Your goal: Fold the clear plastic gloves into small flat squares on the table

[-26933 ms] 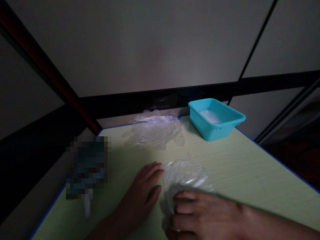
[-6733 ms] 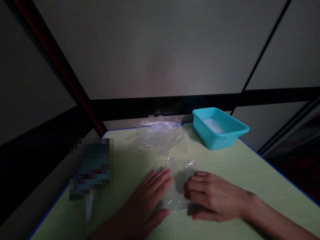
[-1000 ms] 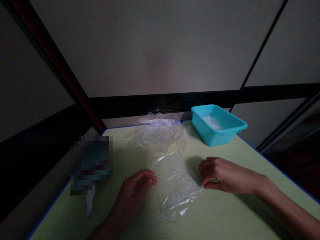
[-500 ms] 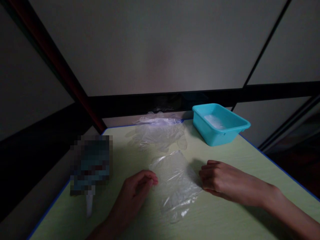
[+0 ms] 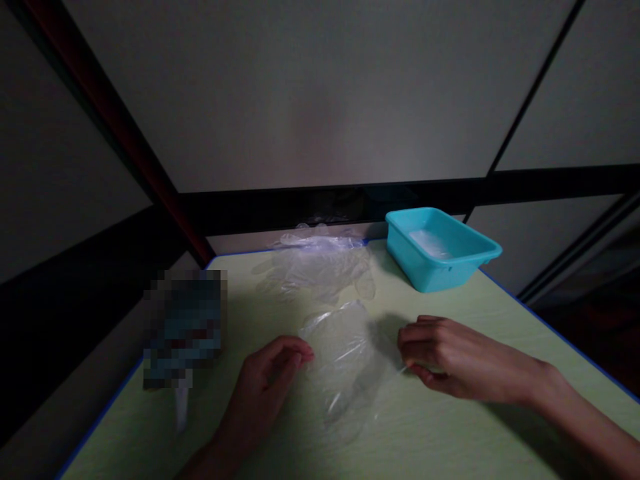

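Note:
A thin, clear plastic disposable glove (image 5: 347,357) is spread between my hands, low over the table, with shiny creases across it. My left hand (image 5: 270,380) pinches its left edge between thumb and fingertips. On the other side, my right hand (image 5: 440,353) has its fingers curled and closed on the right edge, where the film is drawn up slightly. Behind lies a loose pile of similar clear gloves (image 5: 323,263), their finger shapes showing at the edges.
A turquoise plastic basin (image 5: 435,273) stands at the table's back right, with clear film inside. At the left lies a blurred-out packet (image 5: 187,327) with a white strip below it. The pale green table (image 5: 440,440) has a blue edge and meets cabinet panels behind.
My right hand has lifted and rolled slightly, its thumb now showing lower, and the glove's right side has risen with it. My left hand has barely shifted.

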Tool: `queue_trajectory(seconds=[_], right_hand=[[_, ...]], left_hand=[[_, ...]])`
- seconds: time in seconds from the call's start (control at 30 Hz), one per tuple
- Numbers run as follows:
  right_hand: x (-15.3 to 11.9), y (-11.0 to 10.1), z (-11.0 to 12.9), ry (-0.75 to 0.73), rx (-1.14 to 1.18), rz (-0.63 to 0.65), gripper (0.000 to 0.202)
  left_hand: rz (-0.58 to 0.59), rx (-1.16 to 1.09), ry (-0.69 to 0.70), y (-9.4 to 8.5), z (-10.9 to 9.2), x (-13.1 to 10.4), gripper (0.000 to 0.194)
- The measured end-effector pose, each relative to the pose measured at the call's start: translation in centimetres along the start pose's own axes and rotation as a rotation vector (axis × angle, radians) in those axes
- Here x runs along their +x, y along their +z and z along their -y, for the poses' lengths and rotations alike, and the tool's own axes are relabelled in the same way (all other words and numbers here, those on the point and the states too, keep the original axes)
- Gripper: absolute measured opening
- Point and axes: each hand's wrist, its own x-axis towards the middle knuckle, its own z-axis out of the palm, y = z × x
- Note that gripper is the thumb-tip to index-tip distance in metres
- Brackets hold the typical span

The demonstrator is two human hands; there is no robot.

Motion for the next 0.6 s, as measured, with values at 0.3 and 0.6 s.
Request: queue_trajectory(seconds=[0.3,0.6], right_hand=[[-0.4,-0.2,-0.4,0.062,0.293,-0.001,0.024],[-0.2,-0.2,-0.6,0.066,0.266,0.059,0.023]], left_hand=[[0.045,0.032,-0.014,0.2,-0.3,0.2,0.012],[0.269,0.441,0.455,0.5,-1.3,-1.5,0.033]])
